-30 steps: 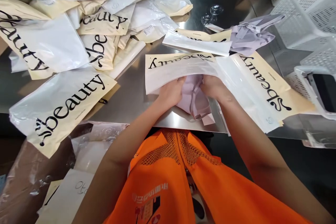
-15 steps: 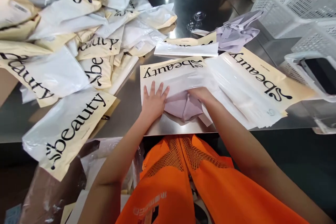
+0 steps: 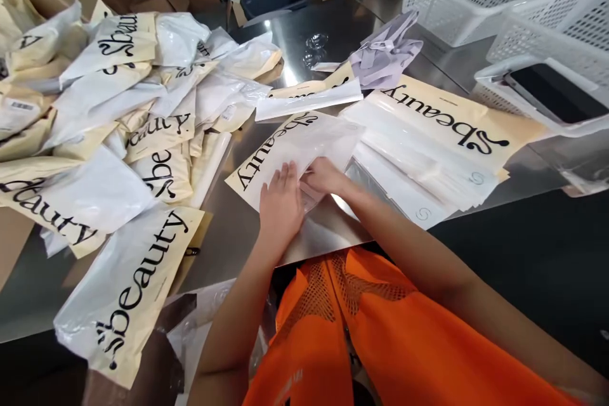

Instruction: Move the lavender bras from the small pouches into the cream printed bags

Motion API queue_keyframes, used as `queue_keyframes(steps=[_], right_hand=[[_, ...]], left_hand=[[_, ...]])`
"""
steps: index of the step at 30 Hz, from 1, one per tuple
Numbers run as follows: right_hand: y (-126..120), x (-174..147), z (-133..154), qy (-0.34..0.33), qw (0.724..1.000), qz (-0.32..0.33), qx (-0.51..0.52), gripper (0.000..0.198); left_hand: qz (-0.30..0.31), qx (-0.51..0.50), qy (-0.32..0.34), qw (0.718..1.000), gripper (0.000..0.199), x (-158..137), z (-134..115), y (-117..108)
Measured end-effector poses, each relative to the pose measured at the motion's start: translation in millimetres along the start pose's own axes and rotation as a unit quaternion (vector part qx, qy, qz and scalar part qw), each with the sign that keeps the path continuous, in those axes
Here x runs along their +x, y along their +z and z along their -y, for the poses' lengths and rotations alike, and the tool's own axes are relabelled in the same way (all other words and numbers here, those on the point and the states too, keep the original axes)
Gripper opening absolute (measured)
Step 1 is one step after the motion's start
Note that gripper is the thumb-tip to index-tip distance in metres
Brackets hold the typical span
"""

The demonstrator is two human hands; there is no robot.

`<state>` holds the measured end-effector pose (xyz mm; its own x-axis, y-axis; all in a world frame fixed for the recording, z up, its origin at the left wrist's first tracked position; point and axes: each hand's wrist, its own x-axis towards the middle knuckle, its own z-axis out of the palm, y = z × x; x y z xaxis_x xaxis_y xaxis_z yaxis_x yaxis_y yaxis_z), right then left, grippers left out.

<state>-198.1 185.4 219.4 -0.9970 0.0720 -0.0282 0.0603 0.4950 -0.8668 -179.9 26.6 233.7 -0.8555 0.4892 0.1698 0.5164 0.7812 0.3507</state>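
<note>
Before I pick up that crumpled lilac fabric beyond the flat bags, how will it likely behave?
The lilac fabric will probably flop and change shape when lifted, given its loose folds. It looks light for its bulk, since its layers seem thin. Rolling seems unlikely, as its outline is irregular, not round.

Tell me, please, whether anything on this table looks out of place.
Yes: the printed bag at near left hangs over the edge of the table and might slip; a lilac cloth lies crumpled beside flat bags.

Free tabletop (image 3: pixel 236 219) between bag heap (image 3: pixel 107 184) and middle bag (image 3: pixel 304 139) — bag stack (image 3: pixel 413 155) in the way rightward
</note>
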Motion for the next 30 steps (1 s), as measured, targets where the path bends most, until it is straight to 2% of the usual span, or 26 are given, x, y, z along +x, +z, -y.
queue_keyframes(steps=[3, 4, 6, 8, 10, 12, 13, 14, 16, 17, 19, 21, 22, 24, 25, 27, 28, 30], right_hand=[[-20, -30, -14, -0.067, 0.989, -0.035, -0.125, 0.030], [-23, -38, -21, -0.103, 0.980, -0.017, -0.169, 0.033], [-23, -48, -36, -0.158, 0.957, 0.069, -0.235, 0.038], [-17, -47, -46, -0.152, 0.939, 0.122, -0.284, 0.042], [-14, -40, -49, -0.111, 0.932, 0.107, -0.327, 0.044], [-17, -36, -45, -0.081, 0.931, 0.081, -0.346, 0.042], [-20, -37, -41, -0.071, 0.935, 0.062, -0.341, 0.041], [-24, -41, -36, -0.058, 0.942, 0.039, -0.328, 0.040], [-26, -55, -29, -0.018, 0.961, 0.005, -0.274, 0.036], [-24, -63, -27, 0.005, 0.973, 0.012, -0.231, 0.035], [-10, -80, -26, 0.057, 0.990, 0.085, -0.098, 0.040], [15, -93, -26, 0.116, 0.974, 0.181, 0.069, 0.049], [28, -98, -26, 0.137, 0.957, 0.214, 0.139, 0.052], [48, -104, -24, 0.145, 0.937, 0.242, 0.206, 0.056], [52, -104, -22, 0.132, 0.940, 0.241, 0.203, 0.056], [45, -103, -20, 0.098, 0.963, 0.200, 0.149, 0.055], [33, -102, -19, 0.085, 0.978, 0.157, 0.106, 0.055], [1, -100, -22, 0.075, 0.997, 0.029, 0.006, 0.057]], left_hand=[[-0.031, -0.074, 0.019, 0.997, 0.052, 6, 14, -7], [-0.038, -0.086, 0.025, 0.995, 0.052, 7, 16, -9], [-0.037, -0.089, 0.036, 0.995, 0.051, 8, 17, -11], [-0.007, -0.061, 0.048, 0.997, 0.051, 5, 14, -11], [0.041, -0.019, 0.067, 0.997, 0.050, -6, 15, -9], [0.051, -0.004, 0.084, 0.995, 0.049, -24, 22, -8], [0.024, -0.011, 0.072, 0.997, 0.049, -35, 29, -8], [-0.021, -0.025, 0.034, 0.999, 0.049, -46, 37, -9], [-0.094, -0.079, -0.116, 0.986, 0.043, -69, 51, -10], [-0.095, -0.129, -0.206, 0.965, 0.042, -78, 56, -10], [-0.022, -0.280, -0.349, 0.894, 0.048, -90, 58, -8], [0.058, -0.437, -0.402, 0.802, 0.055, -94, 53, -2], [0.071, -0.495, -0.409, 0.763, 0.056, -94, 48, 2], [0.062, -0.567, -0.412, 0.710, 0.055, -91, 39, 8], [0.044, -0.588, -0.419, 0.690, 0.053, -90, 37, 9], [-0.019, -0.612, -0.442, 0.656, 0.044, -90, 40, 7], [-0.059, -0.618, -0.455, 0.639, 0.037, -90, 45, 5], [-0.145, -0.634, -0.471, 0.596, 0.020, -90, 60, -1]])
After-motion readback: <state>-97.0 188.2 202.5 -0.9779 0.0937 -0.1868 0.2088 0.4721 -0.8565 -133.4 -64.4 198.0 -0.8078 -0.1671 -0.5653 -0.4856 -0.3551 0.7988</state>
